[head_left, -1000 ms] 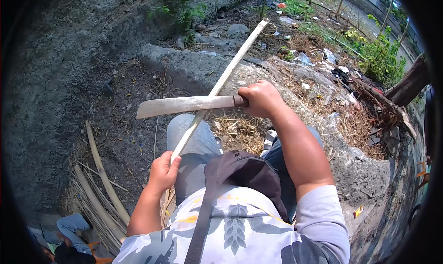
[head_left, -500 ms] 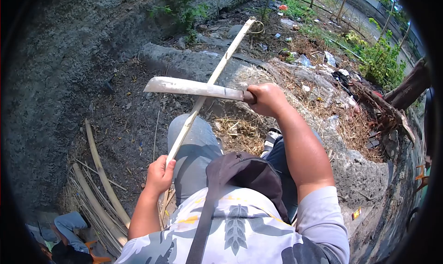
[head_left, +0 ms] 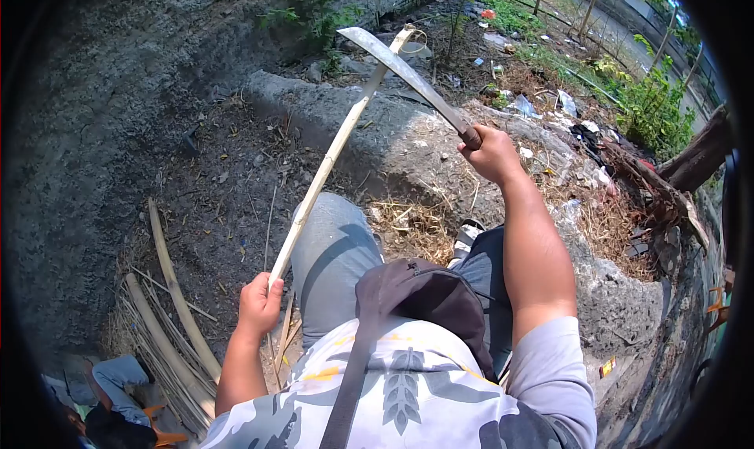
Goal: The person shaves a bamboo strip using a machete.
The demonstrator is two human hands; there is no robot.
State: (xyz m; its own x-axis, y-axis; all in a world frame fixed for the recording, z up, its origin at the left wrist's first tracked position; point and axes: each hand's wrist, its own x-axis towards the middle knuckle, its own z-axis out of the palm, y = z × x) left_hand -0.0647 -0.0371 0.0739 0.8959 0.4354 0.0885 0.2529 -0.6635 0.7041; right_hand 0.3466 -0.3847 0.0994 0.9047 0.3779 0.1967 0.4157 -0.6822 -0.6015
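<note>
My left hand (head_left: 261, 304) is wrapped round the lower end of a long pale wooden stick (head_left: 320, 174), which slants up and away to the right. A thin loop of peel curls at its far tip. In my right hand (head_left: 492, 152) is the dark handle of a machete (head_left: 416, 80) with a long curved blade. The blade points up and to the left and crosses the stick near its far end. Whether the edge touches the wood I cannot tell.
Long cut strips (head_left: 177, 284) lie on the ground at the left. Beyond my knees runs a rough stone ledge (head_left: 306, 107). Litter and dry grass (head_left: 605, 213) cover the right side, by a tree trunk (head_left: 699, 151). Another person (head_left: 122, 378) is at the lower left.
My right hand has moved up and right with the machete, whose blade now crosses much nearer the stick's far end. My left hand and the stick have shifted slightly left.
</note>
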